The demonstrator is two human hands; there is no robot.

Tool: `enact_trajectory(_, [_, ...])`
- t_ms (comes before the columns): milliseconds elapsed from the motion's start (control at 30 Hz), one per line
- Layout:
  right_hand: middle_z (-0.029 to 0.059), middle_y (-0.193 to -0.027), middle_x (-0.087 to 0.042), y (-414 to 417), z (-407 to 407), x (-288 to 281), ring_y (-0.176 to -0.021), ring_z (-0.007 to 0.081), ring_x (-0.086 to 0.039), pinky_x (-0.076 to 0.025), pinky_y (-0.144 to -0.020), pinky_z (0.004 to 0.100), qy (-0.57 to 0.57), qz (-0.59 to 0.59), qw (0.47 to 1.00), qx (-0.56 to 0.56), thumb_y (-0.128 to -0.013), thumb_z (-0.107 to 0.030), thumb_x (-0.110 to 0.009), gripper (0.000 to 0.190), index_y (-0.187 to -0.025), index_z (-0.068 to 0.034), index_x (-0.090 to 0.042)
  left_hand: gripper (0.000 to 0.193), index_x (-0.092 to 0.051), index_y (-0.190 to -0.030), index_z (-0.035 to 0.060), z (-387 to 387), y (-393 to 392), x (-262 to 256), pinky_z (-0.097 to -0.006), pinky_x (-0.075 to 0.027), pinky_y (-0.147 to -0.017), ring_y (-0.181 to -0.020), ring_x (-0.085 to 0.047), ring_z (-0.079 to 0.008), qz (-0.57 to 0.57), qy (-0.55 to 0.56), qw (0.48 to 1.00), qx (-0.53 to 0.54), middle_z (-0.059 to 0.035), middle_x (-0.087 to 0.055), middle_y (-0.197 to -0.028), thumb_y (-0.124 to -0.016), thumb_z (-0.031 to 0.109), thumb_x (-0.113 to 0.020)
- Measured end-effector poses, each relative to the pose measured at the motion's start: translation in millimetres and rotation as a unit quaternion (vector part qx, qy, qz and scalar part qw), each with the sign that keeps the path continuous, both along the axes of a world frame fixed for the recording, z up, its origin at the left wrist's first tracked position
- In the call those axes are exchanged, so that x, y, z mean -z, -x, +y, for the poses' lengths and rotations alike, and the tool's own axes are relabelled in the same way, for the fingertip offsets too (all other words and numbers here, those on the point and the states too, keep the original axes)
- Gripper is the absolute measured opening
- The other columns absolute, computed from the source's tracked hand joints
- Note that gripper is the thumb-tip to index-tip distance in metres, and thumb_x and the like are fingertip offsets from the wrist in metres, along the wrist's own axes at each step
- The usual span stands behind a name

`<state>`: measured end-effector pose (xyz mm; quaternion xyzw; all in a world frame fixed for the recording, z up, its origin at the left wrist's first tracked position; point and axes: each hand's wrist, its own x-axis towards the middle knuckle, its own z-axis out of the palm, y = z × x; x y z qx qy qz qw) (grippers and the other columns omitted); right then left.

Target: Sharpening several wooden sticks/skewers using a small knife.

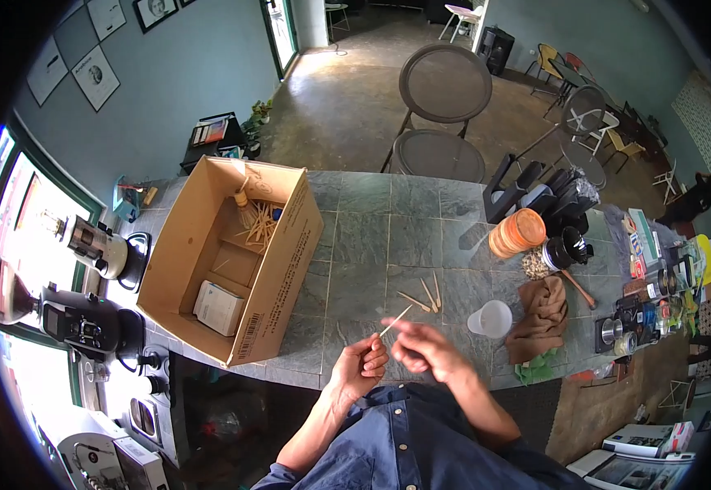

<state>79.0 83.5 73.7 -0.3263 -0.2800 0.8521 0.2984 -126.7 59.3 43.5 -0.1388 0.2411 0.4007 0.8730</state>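
My left hand [360, 367] pinches a thin wooden stick [396, 320] near its lower end, over the front of the tiled counter [361, 275]. My right hand [426, 350] is just right of the stick, its index finger extended beside it; whether that finger touches the stick is not clear. Beyond my hands, several loose wooden sticks [436, 293] lie on the tiles. A translucent plastic cup [490, 319] stands to their right. Inside the open cardboard box [288, 275] at the left are a heap of similar sticks [261, 225], a bamboo whisk [243, 199] and a small white box [219, 307].
A brown cloth [537, 318], an orange ribbed container [517, 233], a jar [538, 262] and black holders [518, 190] crowd the counter's right side. Coffee grinders [79, 324] stand at the left. Beyond the counter is a dark round-backed chair [445, 84].
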Motion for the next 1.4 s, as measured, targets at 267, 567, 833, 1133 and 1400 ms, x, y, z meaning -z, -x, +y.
enact_trajectory(267, [-0.0007,-0.081,-0.059,-40.7,32.3,16.3,-0.053,0.0012,-0.038,-0.031,-0.045,0.0169,0.027,-0.007,0.974,0.223,-0.104,-0.031,-0.059,0.05,-0.143,-0.001,-0.052,0.025,-0.05,-0.083,0.0078,-2.0,-2.2,-4.4,-0.0218,-0.026,-0.043,-0.052,-0.03,-0.0064,0.003,-0.025,1.0,-0.001,0.0051,-0.03,-0.064,-0.106,0.018,-0.048])
enact_trajectory(567, [0.0038,-0.084,-0.062,-11.2,5.8,8.7,-0.052,0.0029,-0.04,-0.033,-0.045,0.0182,0.04,0.027,0.996,0.074,-0.105,-0.03,-0.058,0.042,-0.135,0.0,-0.058,0.028,-0.052,-0.082,0.0092,-3.4,-16.4,-11.4,-0.0225,-0.024,-0.045,-0.053,-0.03,-0.0065,0.156,-0.073,0.985,0.025,0.0053,-0.032,-0.065,-0.106,0.024,-0.052])
enact_trajectory(833, [0.001,-0.084,-0.061,-54.1,36.1,9.7,-0.052,0.0006,-0.039,-0.032,-0.043,0.017,0.018,0.039,0.963,0.266,-0.105,-0.029,-0.058,0.051,-0.143,0.003,-0.049,0.032,-0.053,-0.078,0.0093,-0.4,-11.3,-24.0,-0.0224,-0.024,-0.046,-0.054,-0.033,-0.0066,0.198,-0.134,0.971,0.006,0.0043,-0.033,-0.066,-0.106,0.026,-0.052])
enact_trajectory(1133, [0.0011,-0.085,-0.063,-10.5,3.9,0.7,-0.054,0.0023,-0.042,-0.034,-0.046,0.017,0.016,0.053,0.997,0.053,-0.105,-0.027,-0.058,0.041,-0.138,-0.004,-0.058,0.035,-0.055,-0.077,0.0075,-1.9,-14.7,-33.8,-0.0235,-0.023,-0.044,-0.049,-0.033,-0.007,0.322,-0.205,0.923,0.039,0.0046,-0.035,-0.06,-0.106,0.027,-0.054])
enact_trajectory(1400, [0.0008,-0.082,-0.059,-28.4,11.2,-1.6,-0.053,0.0023,-0.039,-0.032,-0.045,0.0175,-0.015,0.047,0.994,0.097,-0.105,-0.03,-0.058,0.055,-0.152,-0.004,-0.043,0.035,-0.054,-0.077,0.0078,-4.1,-10.7,-29.3,-0.0231,-0.024,-0.044,-0.049,-0.033,-0.0071,0.322,-0.204,0.924,0.029,0.0046,-0.035,-0.06,-0.106,0.027,-0.054])
